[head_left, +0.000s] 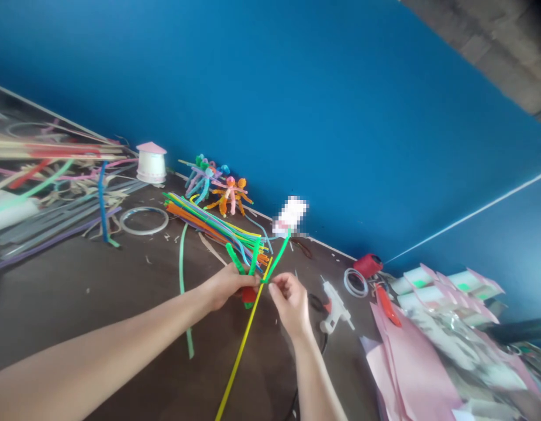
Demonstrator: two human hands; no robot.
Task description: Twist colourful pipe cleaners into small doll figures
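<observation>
My left hand is closed around a green and red pipe-cleaner figure. Two fuzzy green ends stick up above its fingers, and the red part shows below them. A long green pipe cleaner slants up to the right from between my hands. Its lower end meets a yellow pipe cleaner, which runs down toward me. My right hand pinches with thumb and forefinger at the lower end of the green pipe cleaner; the exact grip is partly hidden.
Behind my hands lies a bundle of pipe cleaners, with finished pipe-cleaner figures by the wall. A white glue gun sits at the right, near pink sheets. At left are a ring, a paper-roofed cup and loose strips.
</observation>
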